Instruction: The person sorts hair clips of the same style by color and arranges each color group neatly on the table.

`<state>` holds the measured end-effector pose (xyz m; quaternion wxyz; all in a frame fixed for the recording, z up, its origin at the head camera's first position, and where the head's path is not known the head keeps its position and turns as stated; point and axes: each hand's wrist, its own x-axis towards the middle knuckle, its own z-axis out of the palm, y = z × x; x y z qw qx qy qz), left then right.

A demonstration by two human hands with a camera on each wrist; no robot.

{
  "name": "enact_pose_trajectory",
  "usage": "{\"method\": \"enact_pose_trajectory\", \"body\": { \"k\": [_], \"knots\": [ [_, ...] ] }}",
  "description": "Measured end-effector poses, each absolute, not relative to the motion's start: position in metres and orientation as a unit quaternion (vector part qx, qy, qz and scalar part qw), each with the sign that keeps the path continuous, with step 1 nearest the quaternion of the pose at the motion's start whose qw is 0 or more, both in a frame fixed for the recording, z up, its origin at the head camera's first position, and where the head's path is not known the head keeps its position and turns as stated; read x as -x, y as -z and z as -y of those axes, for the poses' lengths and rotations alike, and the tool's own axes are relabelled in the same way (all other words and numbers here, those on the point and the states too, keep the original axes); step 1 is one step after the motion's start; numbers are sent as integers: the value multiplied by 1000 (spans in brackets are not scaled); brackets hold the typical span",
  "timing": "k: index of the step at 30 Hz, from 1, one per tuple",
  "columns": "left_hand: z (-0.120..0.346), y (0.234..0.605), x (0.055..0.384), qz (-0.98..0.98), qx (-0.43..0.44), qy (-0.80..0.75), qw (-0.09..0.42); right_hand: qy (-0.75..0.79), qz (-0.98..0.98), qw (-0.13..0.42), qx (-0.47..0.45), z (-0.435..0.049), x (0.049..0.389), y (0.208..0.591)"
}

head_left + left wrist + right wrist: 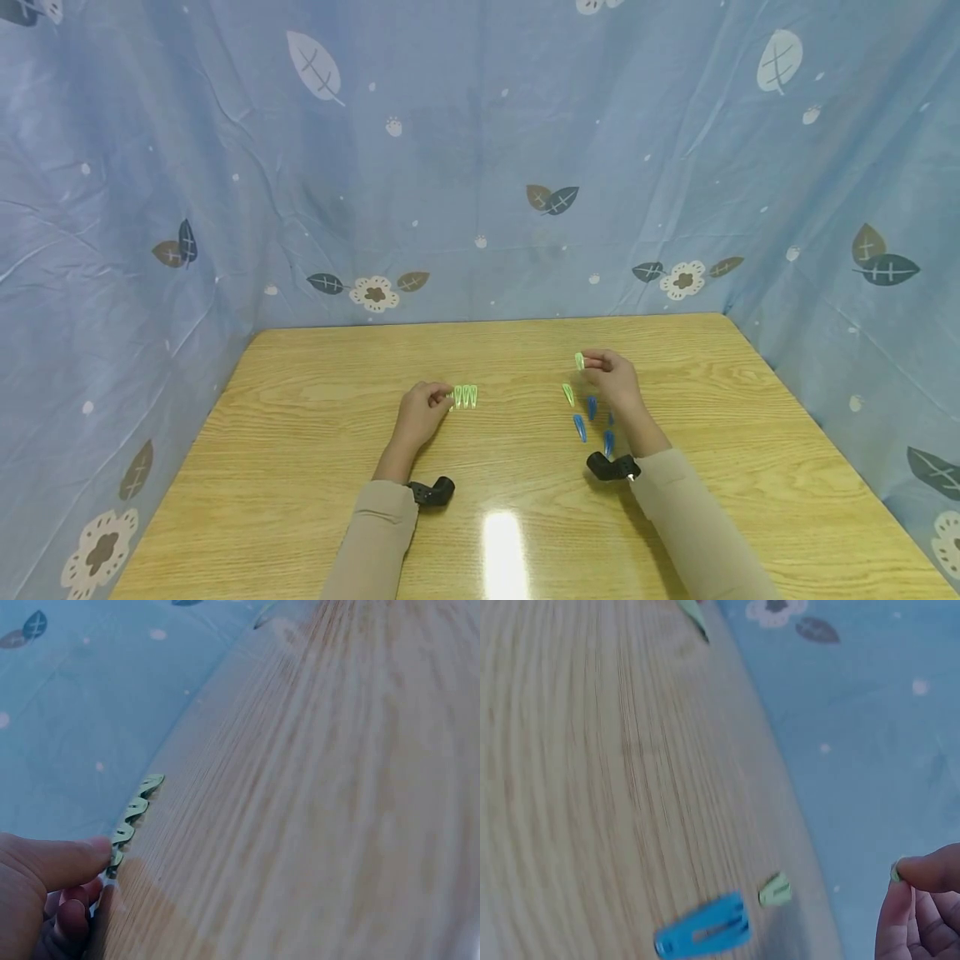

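Note:
Green snap hair clips (466,396) lie side by side in a short row left of the table's middle. At the row's left end, my left hand (423,410) pinches a green hair clip (115,861) between thumb and fingers, partly hidden by them. On the right side, my right hand (615,379) pinches another green hair clip (579,361) by thumb and fingertips, held up over the table. Only a sliver of this hair clip (895,871) shows in the right wrist view. Below that hand lies one more green hair clip (568,394).
Several blue hair clips (580,427) lie scattered under and beside the right wrist. The wooden table (337,467) meets a blue patterned curtain (480,167) at the back and sides. A black wrist camera (433,492) sits on the left wrist, another camera (611,467) on the right.

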<state>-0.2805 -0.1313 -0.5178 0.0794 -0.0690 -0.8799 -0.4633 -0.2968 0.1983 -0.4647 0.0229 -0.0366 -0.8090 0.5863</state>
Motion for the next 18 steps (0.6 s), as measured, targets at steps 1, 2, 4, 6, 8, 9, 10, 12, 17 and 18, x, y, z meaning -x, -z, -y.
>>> {"method": "enact_pose_trajectory", "body": {
  "k": [1,2,4,6,8,9,10,12,17,18],
  "knots": [
    [131,518,280,880,68,464,78,-594,804,20,31,-197,295,464],
    [132,518,280,880,67,464,77,-599,800,20,22,-195,294,463],
    [132,517,281,880,66,465,78,-610,793,18,8,-190,291,462],
    [132,517,281,879,67,465,80,-616,787,17,-5,-186,288,461],
    [132,517,281,880,70,463,82,-620,784,16,-13,-181,286,461],
    [132,517,281,880,72,462,83,-622,782,14,-17,-178,285,461],
    [132,517,281,880,72,462,83,-623,781,13,-21,-175,284,461],
    [132,517,281,880,73,462,84,-626,779,10,-26,-170,283,463],
    [132,516,280,878,73,465,84,-640,767,1,-40,-154,280,468],
    [132,516,280,878,73,465,85,-644,764,1,-40,-150,280,469]
  ]
}}
